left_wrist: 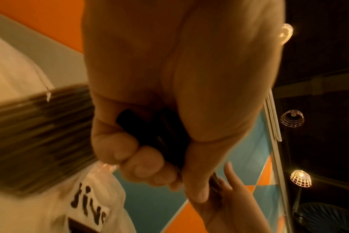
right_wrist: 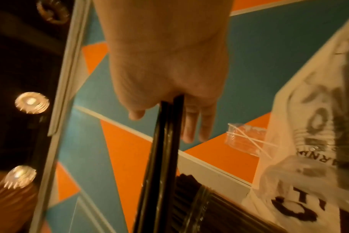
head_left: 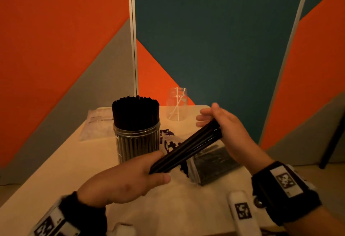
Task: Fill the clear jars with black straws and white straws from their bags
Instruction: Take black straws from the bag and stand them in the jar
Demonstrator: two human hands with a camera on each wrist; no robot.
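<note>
A small bundle of black straws (head_left: pixel 186 149) slants above the table between my hands. My left hand (head_left: pixel 147 168) grips its lower end, fingers (left_wrist: pixel 145 165) curled round it. My right hand (head_left: pixel 209 116) is flat against the upper end, its fingers (right_wrist: pixel 189 126) straight. Behind my left hand stands a clear jar (head_left: pixel 137 129) packed with black straws. A second clear jar (head_left: pixel 177 105) at the back holds a few white straws. The printed bag of black straws (head_left: pixel 211 161) lies under the bundle. A clear bag of white straws (head_left: pixel 97 123) lies at the back left.
The pale table (head_left: pixel 168 207) ends near the padded orange, teal and grey wall panels. A white device with a square marker (head_left: pixel 240 209) lies at the table's front, near my right wrist. Both jars stand close to the far edge.
</note>
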